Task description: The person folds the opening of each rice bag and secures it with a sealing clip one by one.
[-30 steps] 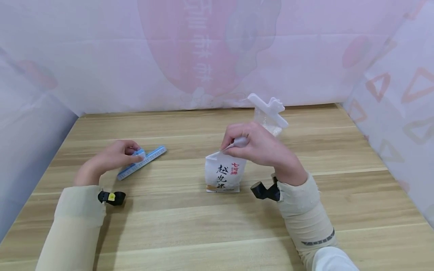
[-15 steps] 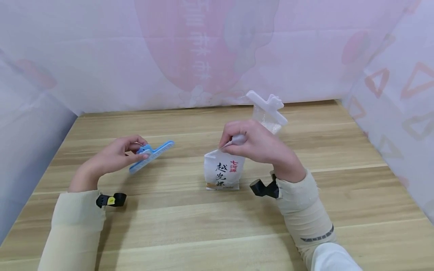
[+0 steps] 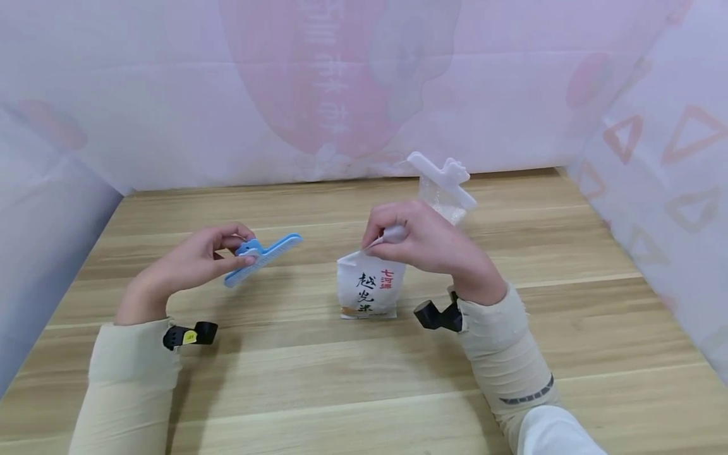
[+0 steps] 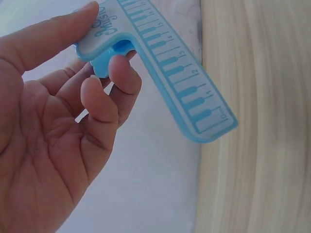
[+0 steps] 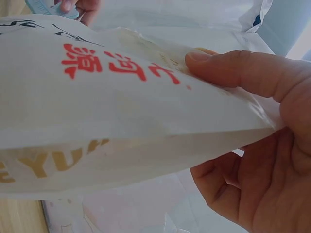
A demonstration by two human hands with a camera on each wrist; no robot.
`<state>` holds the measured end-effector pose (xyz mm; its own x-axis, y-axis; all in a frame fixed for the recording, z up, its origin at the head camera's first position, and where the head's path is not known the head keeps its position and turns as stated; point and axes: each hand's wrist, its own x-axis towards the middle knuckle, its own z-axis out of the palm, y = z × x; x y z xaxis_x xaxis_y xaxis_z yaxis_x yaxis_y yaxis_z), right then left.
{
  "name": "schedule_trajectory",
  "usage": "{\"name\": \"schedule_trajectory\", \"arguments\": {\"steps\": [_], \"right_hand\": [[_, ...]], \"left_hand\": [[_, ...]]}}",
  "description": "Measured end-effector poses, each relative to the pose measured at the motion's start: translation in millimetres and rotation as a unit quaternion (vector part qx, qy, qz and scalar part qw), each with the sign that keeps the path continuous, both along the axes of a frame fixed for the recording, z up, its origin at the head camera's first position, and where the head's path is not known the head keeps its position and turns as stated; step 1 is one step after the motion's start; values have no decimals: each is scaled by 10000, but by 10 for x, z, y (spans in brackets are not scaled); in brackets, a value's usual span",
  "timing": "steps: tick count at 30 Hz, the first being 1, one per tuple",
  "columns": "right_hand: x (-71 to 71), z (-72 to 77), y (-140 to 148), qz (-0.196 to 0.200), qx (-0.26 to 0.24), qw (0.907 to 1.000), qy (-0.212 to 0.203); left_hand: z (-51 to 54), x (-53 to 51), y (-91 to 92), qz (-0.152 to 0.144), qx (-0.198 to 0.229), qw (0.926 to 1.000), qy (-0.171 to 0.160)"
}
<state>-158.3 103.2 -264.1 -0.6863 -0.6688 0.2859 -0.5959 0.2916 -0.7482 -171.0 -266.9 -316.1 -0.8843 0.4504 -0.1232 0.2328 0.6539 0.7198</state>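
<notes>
My left hand pinches a blue sealing clip by its handle, thumb on one side and fingers on the other. In the left wrist view, piano keys and numbers mark the long bar of the clip. It is held above the table, left of a small white rice bag. The top edge of that bag is pinched in my right hand, and its base stands on the table. Red and black characters show on the bag's front; in the right wrist view my thumb presses the bag.
Behind my right hand stands a clear bag with a white clip across its top. The wooden table ends at a pale printed sheet at the back, with more sheeting on both sides.
My left hand has raised the blue clip off the table and carried it a little right, towards the rice bag. My right hand keeps its pinch on the bag.
</notes>
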Motion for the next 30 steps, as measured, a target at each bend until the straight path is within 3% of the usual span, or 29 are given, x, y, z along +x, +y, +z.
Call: {"name": "schedule_trajectory", "arguments": {"steps": [9, 21, 30], "right_hand": [[-33, -5, -25, 40, -3, 10000, 20], [-31, 27, -41, -7, 68, 10000, -12], [-22, -10, -40, 39, 16, 10000, -73]], "left_hand": [[126, 60, 195, -564, 447, 9971, 262], [265, 160, 394, -908, 355, 9945, 384], [266, 194, 511, -1040, 340, 9916, 684]]}}
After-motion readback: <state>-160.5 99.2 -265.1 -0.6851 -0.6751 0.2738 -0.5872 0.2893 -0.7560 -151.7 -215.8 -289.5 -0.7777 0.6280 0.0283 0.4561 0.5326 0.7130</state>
